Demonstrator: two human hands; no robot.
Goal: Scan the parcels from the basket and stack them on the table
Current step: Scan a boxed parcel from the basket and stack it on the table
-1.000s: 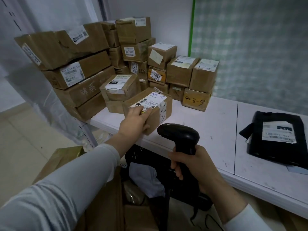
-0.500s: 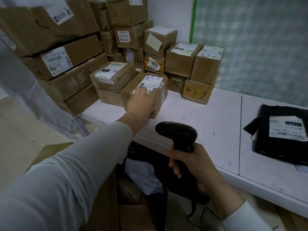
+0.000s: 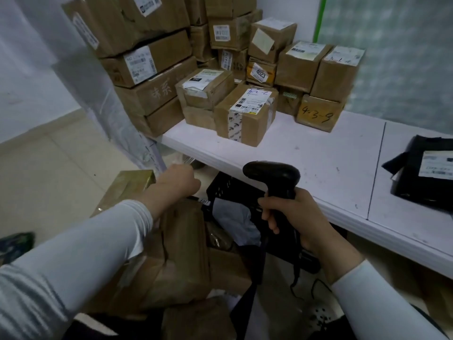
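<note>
Black plastic handheld scanner (image 3: 272, 174) is gripped by the right hand (image 3: 291, 217), fingers clamped round its handle. Beyond those fingers, a white-labelled brown cardboard parcel (image 3: 247, 116) is set on the white table (image 3: 318, 155). Fingers of the left hand (image 3: 177, 182), blurred beside the black basket (image 3: 228, 190), cannot be judged.

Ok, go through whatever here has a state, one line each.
left hand: low beside the basket, off the table; fingers hidden.
right hand: grips the scanner by its handle.
scanner: upright, head pointing left.
taped parcel: set down on the table, label up, untouched.
basket: partly under the table, not empty.
black bag parcel: flat on the table, label up.
</note>
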